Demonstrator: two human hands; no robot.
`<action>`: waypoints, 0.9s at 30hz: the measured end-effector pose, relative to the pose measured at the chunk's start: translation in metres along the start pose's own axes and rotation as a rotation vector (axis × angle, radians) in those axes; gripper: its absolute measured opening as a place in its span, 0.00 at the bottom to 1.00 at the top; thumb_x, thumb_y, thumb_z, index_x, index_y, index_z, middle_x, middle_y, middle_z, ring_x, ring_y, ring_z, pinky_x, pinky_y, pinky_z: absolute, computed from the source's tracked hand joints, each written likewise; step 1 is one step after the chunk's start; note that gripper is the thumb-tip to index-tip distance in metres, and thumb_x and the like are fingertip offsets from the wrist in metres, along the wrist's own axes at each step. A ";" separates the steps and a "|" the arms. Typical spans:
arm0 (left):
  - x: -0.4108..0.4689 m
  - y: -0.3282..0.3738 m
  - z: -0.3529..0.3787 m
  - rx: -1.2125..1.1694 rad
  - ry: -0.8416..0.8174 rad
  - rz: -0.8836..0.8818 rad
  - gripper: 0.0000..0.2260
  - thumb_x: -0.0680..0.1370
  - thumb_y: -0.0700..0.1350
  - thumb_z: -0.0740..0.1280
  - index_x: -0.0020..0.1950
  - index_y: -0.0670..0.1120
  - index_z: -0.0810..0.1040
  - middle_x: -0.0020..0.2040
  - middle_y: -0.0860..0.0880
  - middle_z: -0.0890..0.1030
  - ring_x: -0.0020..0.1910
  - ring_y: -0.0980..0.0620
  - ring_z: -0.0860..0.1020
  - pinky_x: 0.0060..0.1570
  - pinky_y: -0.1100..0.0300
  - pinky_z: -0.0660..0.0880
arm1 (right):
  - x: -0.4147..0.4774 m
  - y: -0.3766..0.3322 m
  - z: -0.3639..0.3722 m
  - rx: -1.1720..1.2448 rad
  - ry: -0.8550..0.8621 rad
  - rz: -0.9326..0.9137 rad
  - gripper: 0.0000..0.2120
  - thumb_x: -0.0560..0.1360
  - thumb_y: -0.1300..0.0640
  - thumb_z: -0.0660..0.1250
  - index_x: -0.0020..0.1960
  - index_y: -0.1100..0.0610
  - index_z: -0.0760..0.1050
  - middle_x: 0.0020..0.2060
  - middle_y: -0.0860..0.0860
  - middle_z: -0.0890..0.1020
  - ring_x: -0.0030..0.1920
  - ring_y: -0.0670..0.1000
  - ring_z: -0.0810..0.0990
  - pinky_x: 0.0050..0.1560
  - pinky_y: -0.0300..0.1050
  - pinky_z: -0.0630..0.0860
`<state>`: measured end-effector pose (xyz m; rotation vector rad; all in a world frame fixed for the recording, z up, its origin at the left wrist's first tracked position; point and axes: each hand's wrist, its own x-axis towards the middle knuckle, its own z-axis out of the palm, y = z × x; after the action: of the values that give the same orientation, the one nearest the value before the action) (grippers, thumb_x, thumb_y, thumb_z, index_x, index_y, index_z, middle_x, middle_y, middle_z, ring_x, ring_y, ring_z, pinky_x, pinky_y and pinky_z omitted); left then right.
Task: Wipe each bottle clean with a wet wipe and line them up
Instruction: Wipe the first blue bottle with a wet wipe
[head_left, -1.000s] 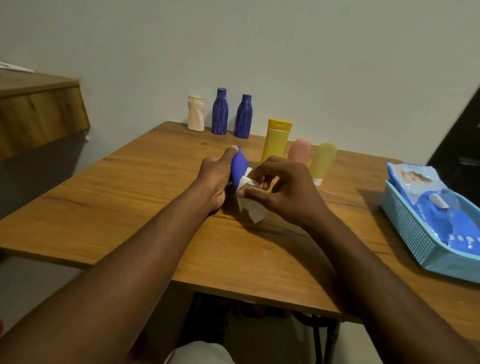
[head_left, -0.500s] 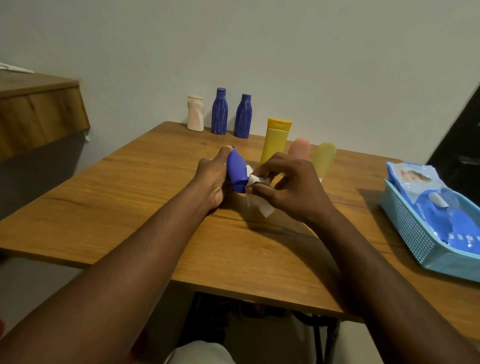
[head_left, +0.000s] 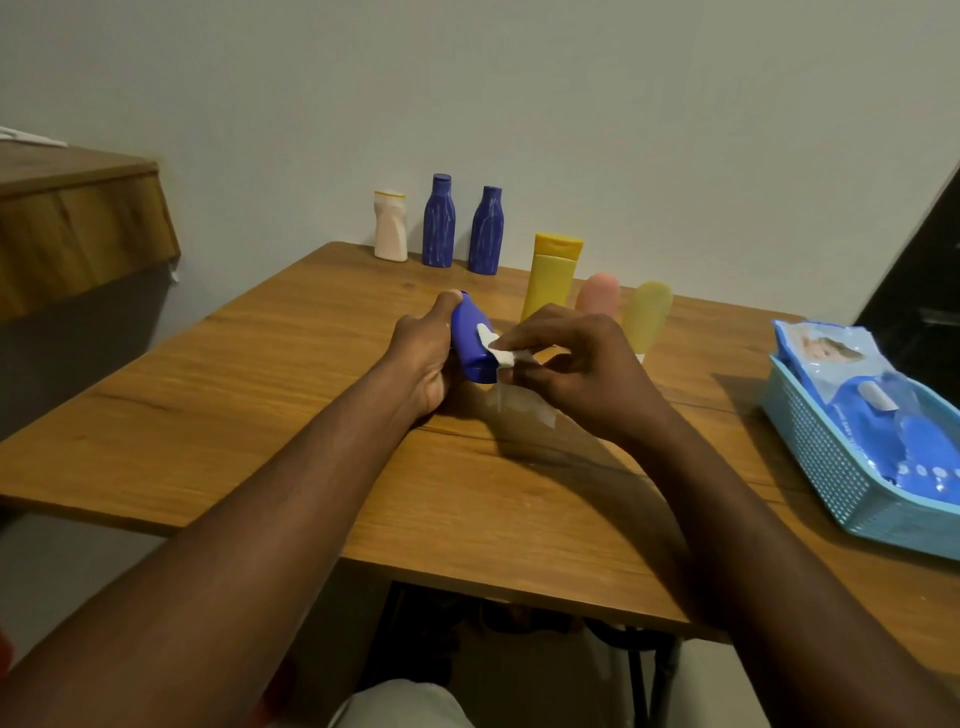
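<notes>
My left hand (head_left: 423, 353) grips a small blue bottle (head_left: 470, 343) tilted above the middle of the wooden table (head_left: 249, 384). My right hand (head_left: 576, 369) pinches a white wet wipe (head_left: 506, 358) against the bottle's lower right side; the wipe's tail hangs toward the table. At the back by the wall stand a white bottle (head_left: 390, 226) and two tall blue bottles (head_left: 439, 221) (head_left: 485, 229). Behind my right hand are a yellow tube (head_left: 551, 273), a pink tube (head_left: 598, 293) and a pale yellow tube (head_left: 647, 314), partly hidden.
A light blue basket (head_left: 826, 462) at the right table edge holds a pack of wet wipes (head_left: 872, 395). A wooden shelf (head_left: 78, 228) juts out at the left. The wall runs right behind the table.
My left hand has tilted the blue bottle so its base shows more. My right hand has moved the wipe down along the bottle's side toward the base.
</notes>
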<state>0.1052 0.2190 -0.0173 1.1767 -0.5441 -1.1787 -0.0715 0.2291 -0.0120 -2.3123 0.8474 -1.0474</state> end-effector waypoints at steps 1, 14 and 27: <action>0.001 -0.001 0.000 -0.003 -0.002 0.000 0.10 0.83 0.49 0.69 0.49 0.44 0.73 0.48 0.42 0.82 0.45 0.46 0.84 0.60 0.44 0.83 | 0.000 0.001 -0.001 0.018 -0.004 0.008 0.14 0.74 0.65 0.74 0.58 0.55 0.84 0.53 0.47 0.84 0.55 0.47 0.82 0.49 0.50 0.83; 0.006 -0.004 -0.006 -0.040 -0.210 -0.179 0.19 0.83 0.55 0.64 0.67 0.44 0.81 0.47 0.47 0.85 0.39 0.50 0.82 0.42 0.55 0.80 | 0.000 0.001 0.017 0.111 0.035 0.067 0.15 0.78 0.66 0.69 0.61 0.53 0.83 0.59 0.50 0.82 0.64 0.47 0.78 0.62 0.54 0.79; -0.006 -0.010 0.003 -0.053 -0.475 -0.109 0.20 0.83 0.54 0.66 0.72 0.46 0.77 0.56 0.45 0.84 0.50 0.48 0.81 0.55 0.53 0.77 | 0.007 -0.002 0.012 0.068 0.272 0.128 0.17 0.83 0.62 0.60 0.71 0.57 0.75 0.62 0.52 0.77 0.64 0.48 0.75 0.66 0.44 0.74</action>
<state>0.0966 0.2241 -0.0237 0.8870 -0.8060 -1.5703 -0.0579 0.2276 -0.0152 -2.0580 1.0309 -1.3303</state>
